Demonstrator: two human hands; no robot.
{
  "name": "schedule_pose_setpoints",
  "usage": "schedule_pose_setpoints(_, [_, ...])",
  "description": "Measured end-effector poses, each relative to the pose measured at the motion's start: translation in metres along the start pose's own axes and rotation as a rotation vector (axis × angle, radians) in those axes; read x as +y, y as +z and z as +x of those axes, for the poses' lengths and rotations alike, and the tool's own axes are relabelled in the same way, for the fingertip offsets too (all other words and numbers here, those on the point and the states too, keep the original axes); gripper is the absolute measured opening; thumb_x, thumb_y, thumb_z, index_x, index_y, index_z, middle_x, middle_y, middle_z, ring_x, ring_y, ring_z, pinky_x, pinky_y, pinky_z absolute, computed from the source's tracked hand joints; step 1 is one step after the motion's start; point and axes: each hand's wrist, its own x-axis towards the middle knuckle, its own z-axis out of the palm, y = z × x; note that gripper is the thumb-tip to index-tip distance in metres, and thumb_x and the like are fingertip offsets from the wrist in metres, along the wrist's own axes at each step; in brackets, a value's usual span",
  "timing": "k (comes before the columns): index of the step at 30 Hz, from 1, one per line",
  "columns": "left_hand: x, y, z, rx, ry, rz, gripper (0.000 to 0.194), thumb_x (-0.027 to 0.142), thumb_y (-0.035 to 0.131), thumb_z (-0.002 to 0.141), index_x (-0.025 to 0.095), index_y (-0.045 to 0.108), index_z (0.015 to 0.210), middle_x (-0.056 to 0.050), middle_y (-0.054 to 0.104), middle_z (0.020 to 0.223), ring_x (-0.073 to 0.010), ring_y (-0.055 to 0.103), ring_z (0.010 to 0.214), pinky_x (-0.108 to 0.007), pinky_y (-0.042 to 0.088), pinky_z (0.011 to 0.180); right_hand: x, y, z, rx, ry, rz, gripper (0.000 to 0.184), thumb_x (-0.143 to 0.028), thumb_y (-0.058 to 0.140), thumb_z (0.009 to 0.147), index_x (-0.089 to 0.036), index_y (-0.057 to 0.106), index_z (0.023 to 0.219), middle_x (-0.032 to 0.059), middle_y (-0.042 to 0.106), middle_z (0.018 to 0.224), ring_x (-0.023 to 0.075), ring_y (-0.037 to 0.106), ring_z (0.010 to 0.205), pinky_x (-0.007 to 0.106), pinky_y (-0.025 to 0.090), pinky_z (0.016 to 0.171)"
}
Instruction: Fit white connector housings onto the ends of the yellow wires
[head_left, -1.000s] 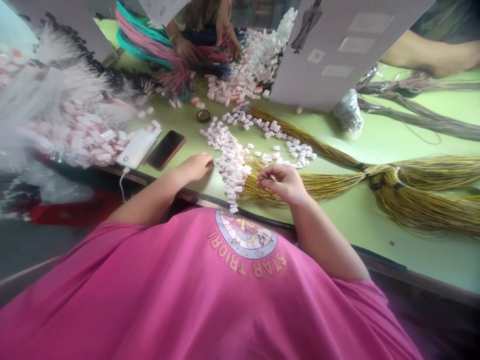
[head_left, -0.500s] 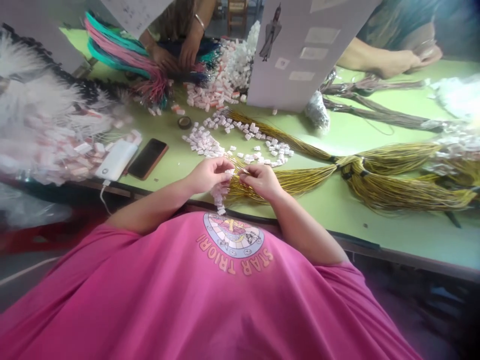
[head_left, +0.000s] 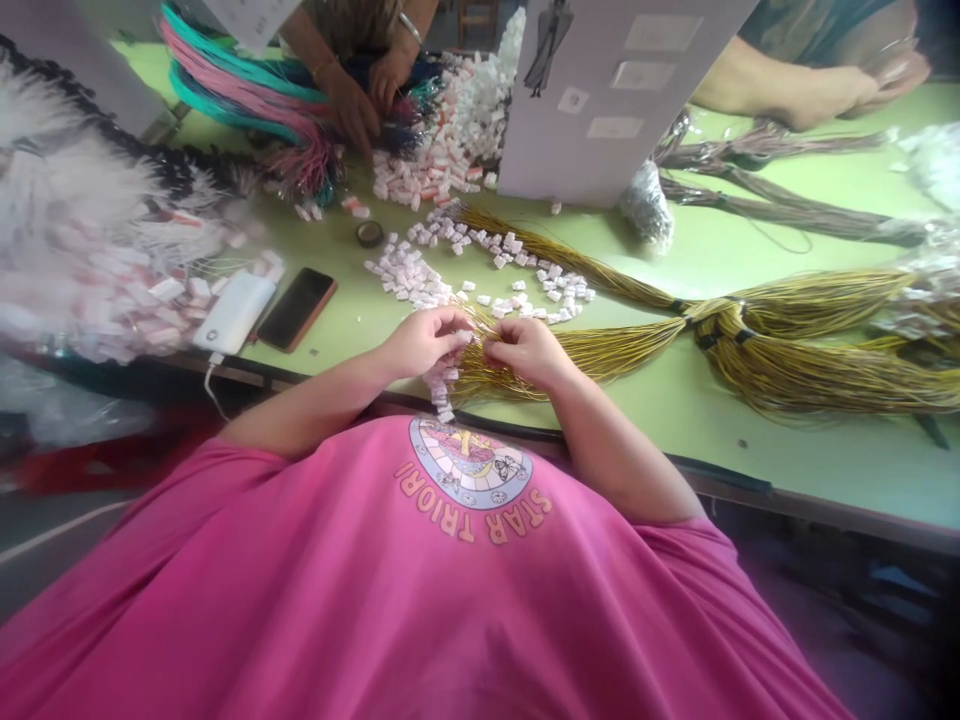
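both hands (head_left: 480,345) pinched on wires (head_left: 600,350)

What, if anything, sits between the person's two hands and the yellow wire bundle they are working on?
Nothing visible does. The left hand and right hand both rest directly on the near end of the yellow wire bundle, fingertips meeting over it. The small white connectors lie just beyond and under the left hand, not blocking it.

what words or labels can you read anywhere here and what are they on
"STAR TRIORI": on the pink shirt, under its round picture, upside down to the camera.
Labels on the grey board: too small to read.
Paper sheet at the top left: print too blurred to read.
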Motion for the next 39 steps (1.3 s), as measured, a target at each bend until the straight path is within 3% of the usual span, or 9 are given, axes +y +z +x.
schedule_pose_setpoints(7, [0.0,-0.001,0.002,0.0,0.057,0.019,0.014,0.02,0.059,0.08,0.015,0.061,0.092,0.0,0.058,0.07,-0.0072,0.053,0.059,-0.022,0.045,0.057,-0.005,0.006,-0.004,0.152,-0.062,-0.038,0.017,-0.031,0.06,0.068,-0.014,0.059,0.065,-0.0033,0.048,0.057,0.0089,0.041,0.057,0.025,0.032,0.054])
schedule_pose_setpoints(16, [0.001,-0.002,0.0,0.013,0.06,0.153,0.019,0.025,0.061,0.079,0.014,0.065,0.094,-0.002,0.064,0.073,-0.0096,0.056,0.061,-0.026,0.048,0.061,-0.002,0.01,-0.005,0.237,-0.125,-0.266,0.029,-0.032,0.059,0.069,-0.018,0.041,0.052,-0.0048,0.029,0.052,0.008,0.029,0.055,0.025,0.024,0.052])
schedule_pose_setpoints(21, [-0.001,-0.002,-0.001,0.046,0.105,0.256,0.021,0.027,0.063,0.077,0.014,0.068,0.092,-0.006,0.069,0.085,-0.0127,0.061,0.073,-0.029,0.05,0.07,-0.002,0.011,-0.005,0.225,-0.131,-0.261,0.026,-0.035,0.063,0.07,-0.017,0.052,0.055,-0.0041,0.039,0.052,0.0085,0.033,0.055,0.025,0.026,0.053])
schedule_pose_setpoints(24, [0.002,-0.004,-0.002,0.061,0.075,0.236,0.021,0.026,0.062,0.078,0.013,0.068,0.093,-0.005,0.069,0.081,-0.0115,0.06,0.067,-0.026,0.05,0.064,-0.005,0.008,-0.005,0.135,-0.103,-0.207,0.02,-0.035,0.063,0.07,-0.016,0.064,0.065,-0.0034,0.047,0.053,0.0087,0.037,0.054,0.024,0.028,0.054])
schedule_pose_setpoints(27, [0.005,-0.004,-0.002,0.07,0.068,0.231,0.019,0.025,0.063,0.077,0.013,0.068,0.091,-0.006,0.069,0.08,-0.0116,0.061,0.067,-0.026,0.05,0.063,-0.009,0.006,-0.006,0.062,-0.059,-0.183,0.021,-0.032,0.058,0.073,-0.015,0.064,0.063,-0.0026,0.049,0.052,0.0091,0.04,0.053,0.025,0.03,0.054])
schedule_pose_setpoints(34, [0.002,0.003,-0.002,-0.018,0.074,0.281,0.018,0.024,0.062,0.077,0.014,0.069,0.091,-0.006,0.071,0.085,-0.013,0.063,0.072,-0.028,0.051,0.069,-0.003,0.013,-0.007,0.118,-0.146,-0.232,0.007,-0.019,0.059,0.067,-0.016,0.065,0.065,-0.0013,0.056,0.059,0.0112,0.049,0.06,0.024,0.035,0.058])
schedule_pose_setpoints(39, [0.017,-0.005,-0.009,-0.029,0.205,0.488,0.019,0.025,0.058,0.082,0.015,0.069,0.093,-0.006,0.07,0.089,-0.0146,0.062,0.08,-0.029,0.048,0.075,-0.002,0.01,-0.006,0.1,-0.161,-0.22,0.009,-0.021,0.06,0.07,-0.018,0.069,0.069,-0.0005,0.063,0.061,0.0136,0.055,0.062,0.026,0.041,0.061])
